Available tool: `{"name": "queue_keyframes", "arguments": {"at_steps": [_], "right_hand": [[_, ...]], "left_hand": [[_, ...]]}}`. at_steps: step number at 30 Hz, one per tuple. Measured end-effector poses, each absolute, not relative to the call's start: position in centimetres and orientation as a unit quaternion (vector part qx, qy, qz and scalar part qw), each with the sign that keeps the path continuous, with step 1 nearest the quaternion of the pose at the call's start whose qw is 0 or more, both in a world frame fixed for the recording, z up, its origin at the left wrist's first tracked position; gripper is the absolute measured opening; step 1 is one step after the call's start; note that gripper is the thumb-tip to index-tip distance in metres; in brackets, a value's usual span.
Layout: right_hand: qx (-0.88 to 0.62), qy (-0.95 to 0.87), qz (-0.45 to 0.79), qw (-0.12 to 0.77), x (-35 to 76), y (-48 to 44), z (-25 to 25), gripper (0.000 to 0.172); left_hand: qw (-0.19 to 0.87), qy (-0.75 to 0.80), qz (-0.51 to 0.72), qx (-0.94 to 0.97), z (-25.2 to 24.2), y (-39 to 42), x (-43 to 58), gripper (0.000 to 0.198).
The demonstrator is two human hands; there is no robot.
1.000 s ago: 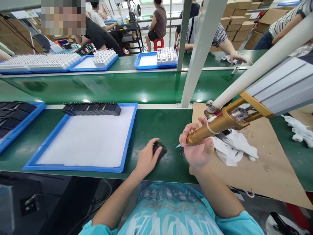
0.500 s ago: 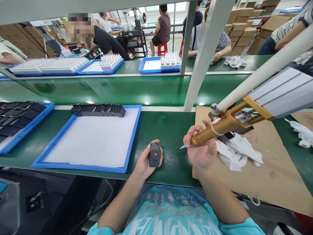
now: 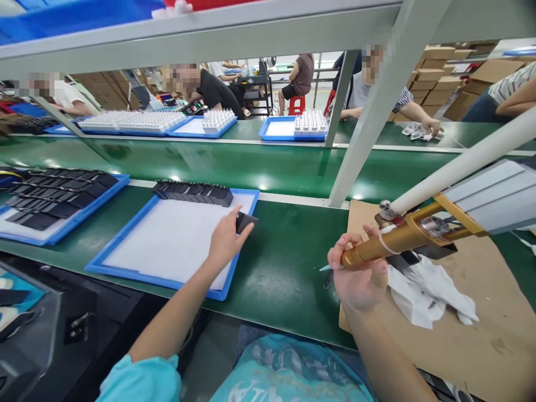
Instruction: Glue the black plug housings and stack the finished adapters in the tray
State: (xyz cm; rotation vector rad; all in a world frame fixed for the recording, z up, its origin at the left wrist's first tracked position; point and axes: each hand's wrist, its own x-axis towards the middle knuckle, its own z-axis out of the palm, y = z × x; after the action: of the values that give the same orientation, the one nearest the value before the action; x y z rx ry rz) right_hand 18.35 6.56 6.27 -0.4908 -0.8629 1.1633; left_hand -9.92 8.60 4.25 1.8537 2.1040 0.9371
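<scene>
Rows of black blocks [image 3: 62, 192] sit in a blue-rimmed tray [image 3: 91, 210] at far left, on a green desk [image 3: 288, 251]. Just right of it lies a second tray [image 3: 144, 279], also blue-edged, with a white liner [image 3: 167, 231] and a single line of dark blocks [image 3: 192, 192] along its far side. Over this second tray's right edge, my left hand [image 3: 224, 240] reaches forward, thumb and fingers pinching one small black block [image 3: 247, 222]. Farther right, well apart from it, a pale blue tip [image 3: 325, 268] pokes out beside the fingers of my right hand [image 3: 360, 279]. That palm faces up, its fingers curved about the end of a slanting gold tube [image 3: 374, 245]; I cannot tell whether they grip it. At right, crumpled white cloth [image 3: 422, 293] lies on a brown cardboard sheet [image 3: 469, 346].
</scene>
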Motion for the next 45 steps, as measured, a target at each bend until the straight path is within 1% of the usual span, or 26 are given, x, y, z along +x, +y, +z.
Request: {"name": "queue_keyframes", "arguments": {"at_steps": [1, 2, 4, 7, 12, 15, 17, 19, 20, 22, 24, 28, 31, 33, 37, 40, 45], "right_hand": [[-0.219, -0.390, 0.528, 0.722, 18.3, 6.6, 6.3, 0.048], [-0.218, -0.389, 0.527, 0.723, 18.3, 6.6, 6.2, 0.048], [-0.215, -0.388, 0.524, 0.727, 18.2, 6.6, 6.2, 0.048], [-0.217, -0.387, 0.522, 0.729, 18.1, 6.7, 6.1, 0.048], [-0.227, -0.379, 0.524, 0.728, 18.3, 6.7, 6.0, 0.048], [-0.222, -0.378, 0.524, 0.730, 18.5, 6.6, 6.0, 0.050], [-0.217, -0.383, 0.526, 0.727, 18.6, 6.6, 5.9, 0.051], [-0.217, -0.385, 0.530, 0.724, 18.7, 6.7, 5.8, 0.051], [-0.218, -0.384, 0.531, 0.723, 18.7, 6.7, 5.8, 0.051], [-0.222, -0.380, 0.535, 0.722, 18.8, 6.7, 5.7, 0.051], [-0.225, -0.378, 0.533, 0.723, 18.8, 6.6, 5.7, 0.052], [-0.230, -0.382, 0.521, 0.728, 18.8, 6.7, 5.7, 0.053], [-0.229, -0.386, 0.513, 0.732, 18.9, 6.8, 5.8, 0.052], [-0.229, -0.388, 0.510, 0.733, 18.9, 6.9, 5.8, 0.052], [-0.223, -0.395, 0.511, 0.730, 18.8, 7.1, 5.9, 0.051], [-0.225, -0.392, 0.510, 0.732, 18.7, 7.1, 5.8, 0.050], [-0.236, -0.389, 0.490, 0.743, 18.2, 7.0, 5.6, 0.047]], "left_hand": [[0.010, 0.720, 0.268, 0.640, 4.5, 10.2, -11.0, 0.060], [-0.047, 0.725, 0.219, 0.652, 4.7, 11.8, -12.0, 0.058], [-0.104, 0.727, 0.137, 0.665, 4.9, 14.6, -13.4, 0.054], [-0.120, 0.733, 0.104, 0.662, 4.4, 17.6, -14.2, 0.050], [-0.128, 0.752, 0.140, 0.632, 3.8, 19.2, -14.3, 0.054], [-0.094, 0.765, 0.166, 0.615, 4.8, 18.8, -15.9, 0.051], [-0.034, 0.778, 0.171, 0.603, 5.7, 18.2, -17.7, 0.048], [0.037, 0.777, 0.148, 0.611, 6.1, 17.7, -19.6, 0.048], [0.069, 0.769, 0.132, 0.622, 6.0, 17.7, -20.4, 0.045], [0.122, 0.750, 0.114, 0.640, 5.2, 17.8, -21.3, 0.032], [0.147, 0.740, 0.113, 0.646, 4.0, 18.3, -21.5, 0.027], [0.162, 0.743, 0.122, 0.638, 2.7, 18.9, -22.1, 0.035], [0.170, 0.753, 0.122, 0.624, 2.9, 18.3, -23.6, 0.029], [0.154, 0.772, 0.129, 0.603, 3.1, 17.8, -24.8, 0.026], [0.120, 0.800, 0.148, 0.568, 3.0, 17.3, -26.4, 0.026], [0.114, 0.820, 0.146, 0.542, 2.7, 17.4, -27.1, 0.025], [0.070, 0.847, 0.146, 0.506, 2.4, 17.4, -27.9, 0.022]]}}
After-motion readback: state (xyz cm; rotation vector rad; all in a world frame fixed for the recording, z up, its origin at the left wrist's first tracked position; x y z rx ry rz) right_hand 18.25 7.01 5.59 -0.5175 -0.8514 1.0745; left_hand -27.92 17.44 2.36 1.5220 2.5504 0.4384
